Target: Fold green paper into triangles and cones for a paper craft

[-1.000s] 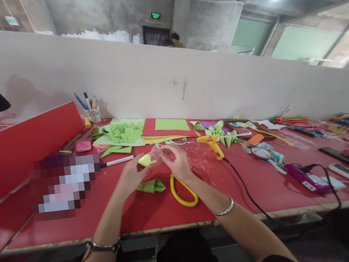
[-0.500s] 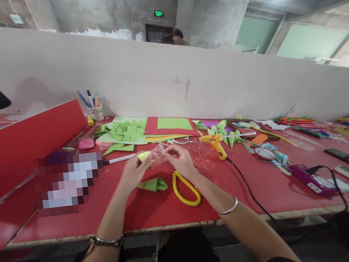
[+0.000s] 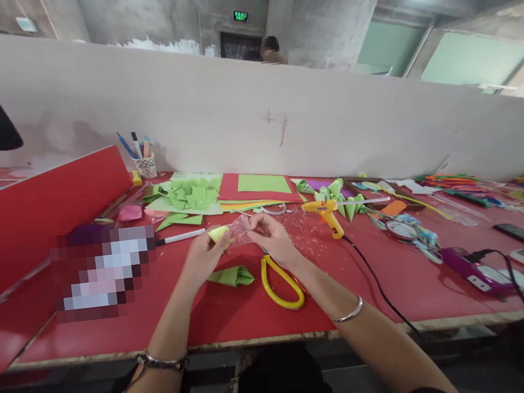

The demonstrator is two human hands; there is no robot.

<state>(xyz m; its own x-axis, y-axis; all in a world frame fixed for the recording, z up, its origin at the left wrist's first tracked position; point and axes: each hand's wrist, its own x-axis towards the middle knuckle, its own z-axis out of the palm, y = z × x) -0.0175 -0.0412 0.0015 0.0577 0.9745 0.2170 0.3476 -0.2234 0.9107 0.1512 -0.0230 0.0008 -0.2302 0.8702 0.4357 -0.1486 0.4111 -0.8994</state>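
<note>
My left hand (image 3: 206,251) is closed on a small yellow piece, perhaps folded paper (image 3: 219,233), and the edge of a clear plastic film (image 3: 238,229). The other side of that film is pinched by the fingers of my right hand (image 3: 272,238), so it spans the gap between both hands. Just below them a rolled green paper cone (image 3: 233,276) lies on the red tabletop. Beside it, under my right wrist, are yellow-handled scissors (image 3: 284,285); their blades are mostly hidden by the hand.
A yellow glue gun (image 3: 328,215) with a black cord lies right of my hands. Green paper pieces (image 3: 190,194) are heaped behind, near a pen cup (image 3: 145,165). A white marker (image 3: 181,237) lies left, a purple power strip (image 3: 476,270) right. A low red board (image 3: 48,227) stands left.
The view has shifted slightly. Both hands keep their hold on the yellow piece and the clear film, with hardly any movement.
</note>
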